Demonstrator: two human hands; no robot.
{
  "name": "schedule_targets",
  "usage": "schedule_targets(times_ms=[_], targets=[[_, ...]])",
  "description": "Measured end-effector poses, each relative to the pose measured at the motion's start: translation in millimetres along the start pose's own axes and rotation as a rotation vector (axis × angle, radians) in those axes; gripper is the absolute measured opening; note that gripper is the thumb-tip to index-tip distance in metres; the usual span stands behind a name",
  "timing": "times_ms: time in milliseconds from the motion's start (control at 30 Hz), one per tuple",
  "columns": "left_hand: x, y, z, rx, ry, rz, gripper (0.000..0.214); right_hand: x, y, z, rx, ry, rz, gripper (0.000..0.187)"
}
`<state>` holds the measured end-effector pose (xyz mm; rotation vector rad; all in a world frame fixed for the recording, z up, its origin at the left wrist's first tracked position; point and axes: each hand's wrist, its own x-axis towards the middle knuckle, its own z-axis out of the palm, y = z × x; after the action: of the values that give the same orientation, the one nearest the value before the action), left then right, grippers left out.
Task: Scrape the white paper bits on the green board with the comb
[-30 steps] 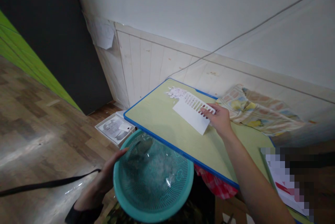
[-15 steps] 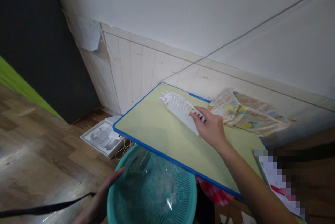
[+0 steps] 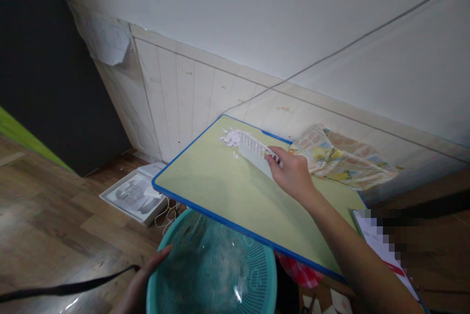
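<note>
My right hand [image 3: 292, 174] is closed on a white sheet of paper with a row of slots cut along its top edge [image 3: 254, 154], held upright on its edge on the yellow-green table with a blue rim [image 3: 205, 177]. A small heap of white paper scraps [image 3: 231, 136] lies just left of the sheet near the table's far corner. My left hand [image 3: 141, 282] grips the rim of a teal plastic basket [image 3: 257, 279], held below the table's near edge. The basket holds a clear plastic liner and white scraps.
A patterned cloth [image 3: 341, 157] lies at the back of the table by the panelled wall. Papers [image 3: 382, 250] sit at the table's right end. A framed picture [image 3: 130, 195] lies on the wooden floor. A black strap [image 3: 66, 287] crosses the lower left.
My right hand has tipped the slotted sheet from flat to upright and pushed it left toward the scraps. The basket has stayed below the table edge while my view shifted.
</note>
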<state>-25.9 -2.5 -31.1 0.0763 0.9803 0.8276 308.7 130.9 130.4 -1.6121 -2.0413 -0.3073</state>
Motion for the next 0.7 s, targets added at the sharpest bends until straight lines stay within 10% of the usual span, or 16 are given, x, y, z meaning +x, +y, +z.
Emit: schedule_targets(times_ms=[267,700], targets=[[-4.1,1.3,10.1,-0.041,0.112,0.005,0.074,4.6,2.6,2.9,0.038,0.026,-0.026,0.031],[-9.0,0.5,18.0,-0.018,0.151,0.027,0.062,-19.7,7.2,-10.9,0.043,0.048,-0.1,0.028]])
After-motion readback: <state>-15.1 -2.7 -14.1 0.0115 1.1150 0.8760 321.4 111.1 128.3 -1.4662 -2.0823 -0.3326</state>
